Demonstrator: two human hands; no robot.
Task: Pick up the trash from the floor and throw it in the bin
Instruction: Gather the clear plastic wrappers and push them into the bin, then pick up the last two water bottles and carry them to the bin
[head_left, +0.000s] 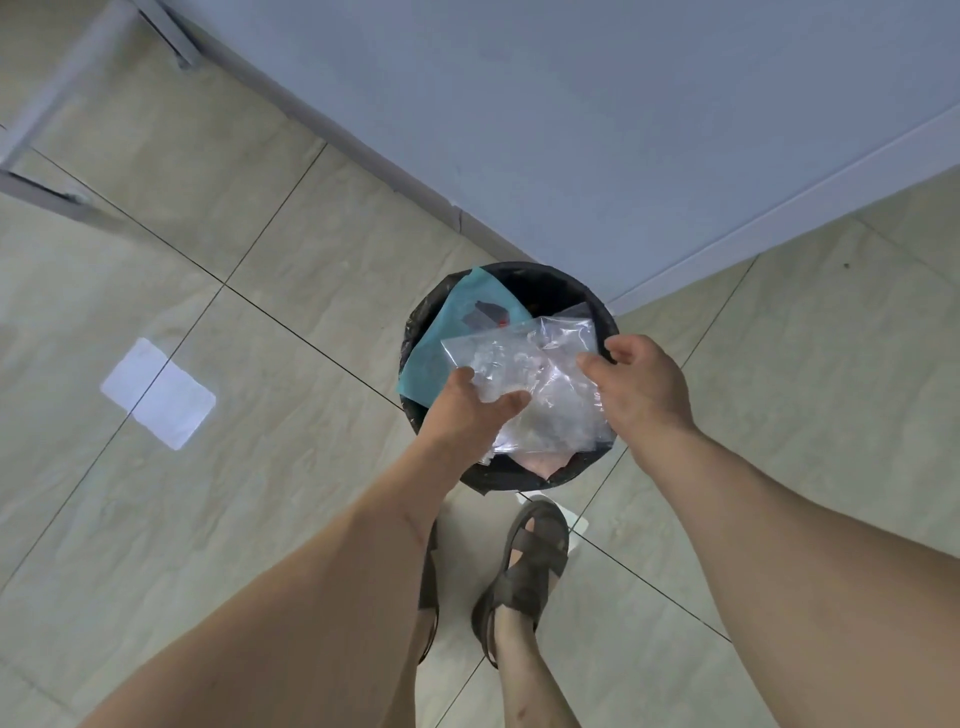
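Two bare hands over one round black bin (607, 317), and between them one crumpled clear plastic bag (540, 384), hanging right above the bin's mouth; the left hand (467, 410) pinches its near-left part, thumb on top and fingers curled beneath; the right hand (641, 387) sits at the bag's right edge, fingers loosely bent over it, though whether they truly grip is hard to tell. Inside the bin, one teal sheet (441, 353) leans against the left wall; a pinkish scrap (545, 464) peeks out below the bag. On the tiled floor (291, 452), one white paper (158, 392) lies well to the left; two sandalled feet stand just behind the bin, the right sandal (530, 566) plainly seen.
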